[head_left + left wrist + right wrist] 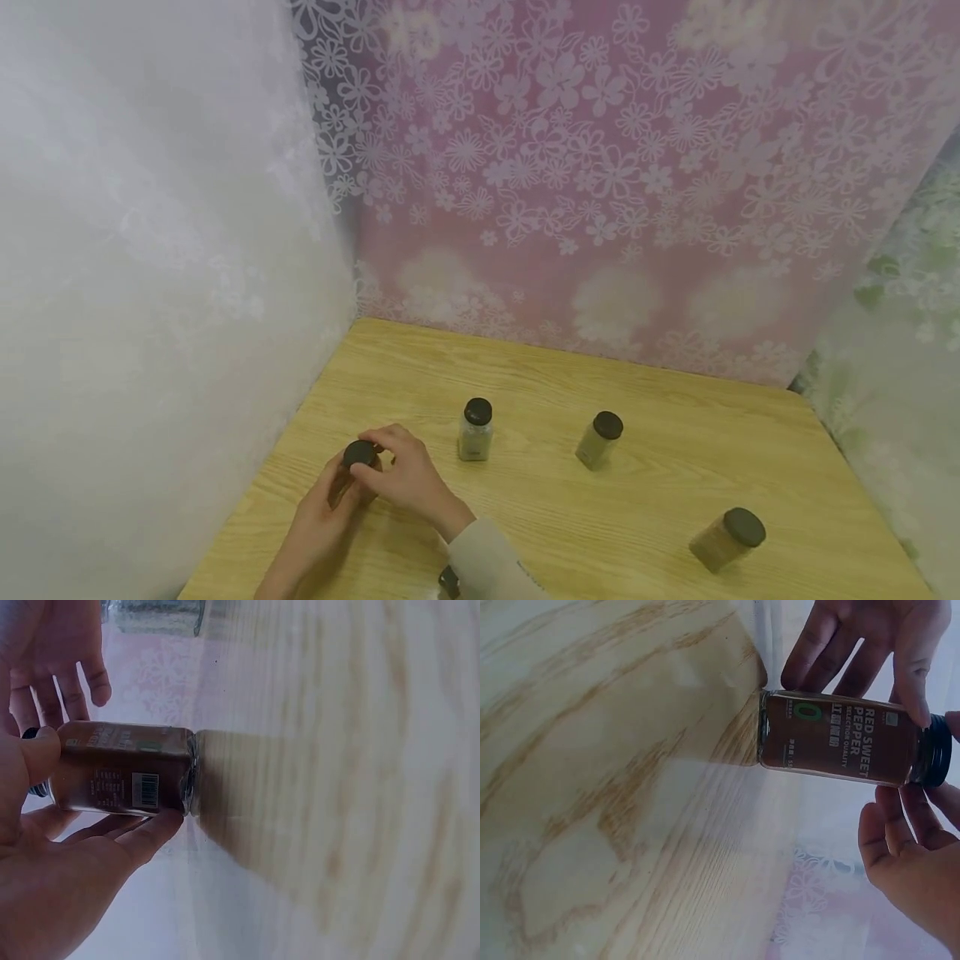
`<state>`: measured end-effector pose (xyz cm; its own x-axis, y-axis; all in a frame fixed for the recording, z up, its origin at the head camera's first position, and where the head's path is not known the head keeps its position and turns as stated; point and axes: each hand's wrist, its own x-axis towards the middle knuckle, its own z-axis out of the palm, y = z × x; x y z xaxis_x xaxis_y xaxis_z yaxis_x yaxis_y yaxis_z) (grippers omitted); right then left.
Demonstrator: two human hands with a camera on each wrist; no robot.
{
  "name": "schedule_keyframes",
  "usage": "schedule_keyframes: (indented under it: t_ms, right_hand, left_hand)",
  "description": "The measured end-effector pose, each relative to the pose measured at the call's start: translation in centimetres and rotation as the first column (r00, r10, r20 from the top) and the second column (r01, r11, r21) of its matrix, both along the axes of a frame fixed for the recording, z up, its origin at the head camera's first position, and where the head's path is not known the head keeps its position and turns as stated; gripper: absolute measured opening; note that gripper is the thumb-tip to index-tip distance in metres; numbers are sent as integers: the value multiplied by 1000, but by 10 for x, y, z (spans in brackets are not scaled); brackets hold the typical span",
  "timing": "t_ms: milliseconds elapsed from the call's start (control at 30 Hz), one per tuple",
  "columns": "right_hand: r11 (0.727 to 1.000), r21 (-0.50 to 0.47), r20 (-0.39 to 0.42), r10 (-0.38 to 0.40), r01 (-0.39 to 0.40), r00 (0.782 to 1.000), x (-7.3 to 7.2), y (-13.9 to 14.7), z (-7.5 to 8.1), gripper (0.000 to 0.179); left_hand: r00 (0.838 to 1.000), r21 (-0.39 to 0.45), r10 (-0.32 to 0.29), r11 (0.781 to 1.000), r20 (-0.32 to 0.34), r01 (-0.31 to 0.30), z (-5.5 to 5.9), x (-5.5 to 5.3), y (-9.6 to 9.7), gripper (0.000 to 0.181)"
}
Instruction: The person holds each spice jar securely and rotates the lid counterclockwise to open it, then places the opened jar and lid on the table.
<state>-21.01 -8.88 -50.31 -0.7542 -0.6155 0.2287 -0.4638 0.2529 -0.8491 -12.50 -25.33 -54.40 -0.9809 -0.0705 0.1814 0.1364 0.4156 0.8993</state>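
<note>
A wood-grained table (pixel 585 533) is enclosed by three sheets: a whitish sheet (pixel 150 292) at the left, a pink flowered sheet (pixel 622 167) at the back and a pale green-patterned sheet (pixel 915 333) at the right. Four black-capped jars can be counted, one in the hands and three left free. At the near edge, one dark object (pixel 448 582) is mostly covered by a pale sleeve (pixel 495 562) and cannot be made out. Just beyond it, two hands are brought together at the table's left side around the red sweet pepper jar (pixel 832 739), which is held upright with its base down at the tabletop. The glass is gripped by the left hand (pixel 322 517), its thumb laid near the neck and its fingers along the body. The black cap (pixel 360 453) is pinched between thumb and fingers of the right hand (pixel 411 477), the gap being filled by the cap alone. On one side of the jar a barcode (pixel 145 790) is shown. Well apart at the right, one brownish jar (pixel 723 542) is seen; farther back, two paler ones, the middle jar (pixel 475 442) and its right-hand neighbour (pixel 595 448), are set apart from each other.
</note>
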Motion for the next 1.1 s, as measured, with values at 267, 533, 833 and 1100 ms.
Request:
schedule_keyframes:
  t_ms: [267, 533, 833, 1100]
  right_hand:
    - [999, 40, -50, -11, 13, 999, -1, -2, 5, 54]
    - [999, 25, -165, -21, 26, 986, -1, -1, 6, 32]
    - [999, 54, -176, -2, 11, 984, -2, -1, 3, 49]
    - [996, 79, -266, -10, 32, 964, -3, -3, 5, 38]
  left_hand:
    - [1000, -39, 5, 999, -11, -5, 1, 0, -2, 59]
    - [999, -11, -19, 1000, -31, 18, 3, -3, -1, 60]
    - [999, -36, 33, 999, 26, -32, 7, -3, 1, 62]
    - [1000, -19, 13, 1000, -1, -13, 8, -2, 1, 62]
